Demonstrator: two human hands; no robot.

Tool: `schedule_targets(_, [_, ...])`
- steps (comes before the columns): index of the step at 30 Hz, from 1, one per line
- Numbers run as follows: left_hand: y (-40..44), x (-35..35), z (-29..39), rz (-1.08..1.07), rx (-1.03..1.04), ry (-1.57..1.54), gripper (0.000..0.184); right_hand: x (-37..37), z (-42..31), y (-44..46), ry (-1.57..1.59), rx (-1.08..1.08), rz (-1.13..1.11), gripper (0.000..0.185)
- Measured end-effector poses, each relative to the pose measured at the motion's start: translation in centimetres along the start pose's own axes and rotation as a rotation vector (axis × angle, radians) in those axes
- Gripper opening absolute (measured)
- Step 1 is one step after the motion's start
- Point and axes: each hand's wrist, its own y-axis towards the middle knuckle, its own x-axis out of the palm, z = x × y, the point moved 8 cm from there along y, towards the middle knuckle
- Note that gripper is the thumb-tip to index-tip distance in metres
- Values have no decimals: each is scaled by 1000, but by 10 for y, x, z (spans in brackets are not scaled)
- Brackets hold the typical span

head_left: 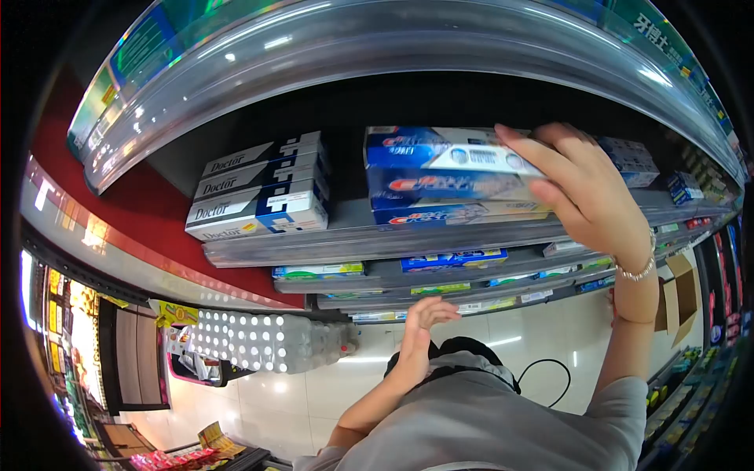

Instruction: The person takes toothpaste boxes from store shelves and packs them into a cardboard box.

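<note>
My right hand [593, 184] is on the shelf at the right end of a stack of blue and white toothpaste boxes [440, 182]. Its fingers lie over the top box and its thumb is against the front, closed on that end; the upper boxes look slightly blurred. Left of the stack, several white and dark-blue "Doctor" toothpaste boxes [255, 202] sit piled in rows. My left hand [422, 334] is held low in front of my body, below the shelf edge, with nothing in it. Its fingers are loosely bent and apart.
A clear plastic shelf lip [377, 55] curves overhead. Lower shelves carry more boxes [455, 260]. Shrink-wrapped bottles with white caps [259, 341] stand on the left beside a basket [208, 367]. An opened cardboard carton [679, 302] is on the floor to the right.
</note>
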Motion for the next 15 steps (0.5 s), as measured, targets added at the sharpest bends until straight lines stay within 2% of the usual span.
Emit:
schedule_targets(1, [-5,-4,-6,22,-45,-5,60,3,3,4,1,-10,3,45])
schedule_targets(3, [-13,-10,-13,43,-54,-6,58,23,15,8,243,104,-186,43])
schedule_targets(4, [-17,-13,-18,57,-70,-9,57,28,14,9,273,89,-222,42])
schedule_targets(7, [-25,-22,-26,95,-102,15,53,30,12,11,226,31,-181,42])
schedule_targets(15, [-34,-37,-42,91,-155,22,44,34,15,13,199,37,-199,45])
